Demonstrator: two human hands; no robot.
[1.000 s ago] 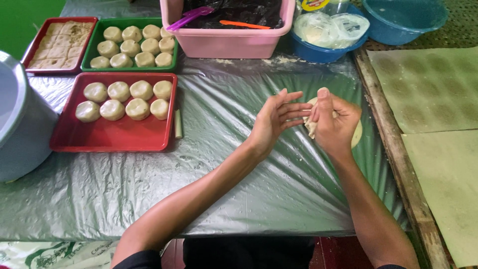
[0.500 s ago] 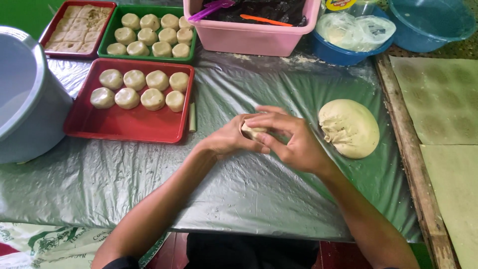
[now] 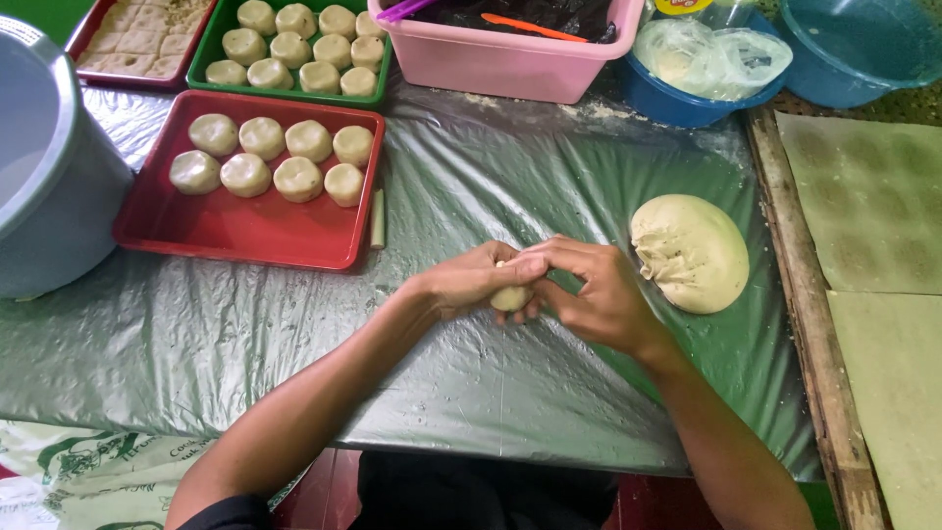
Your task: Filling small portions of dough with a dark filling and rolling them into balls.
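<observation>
- Small dough piece (image 3: pixel 511 297) is sitting between both hands, just below the fingertips.
- Left hand (image 3: pixel 478 282) and right hand (image 3: pixel 589 294) are closing fingers around it equally.

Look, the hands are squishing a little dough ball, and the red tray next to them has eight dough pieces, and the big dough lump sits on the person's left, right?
Not quite. The big dough lump sits on the person's right, as the head view shows; the rest is correct.
</observation>
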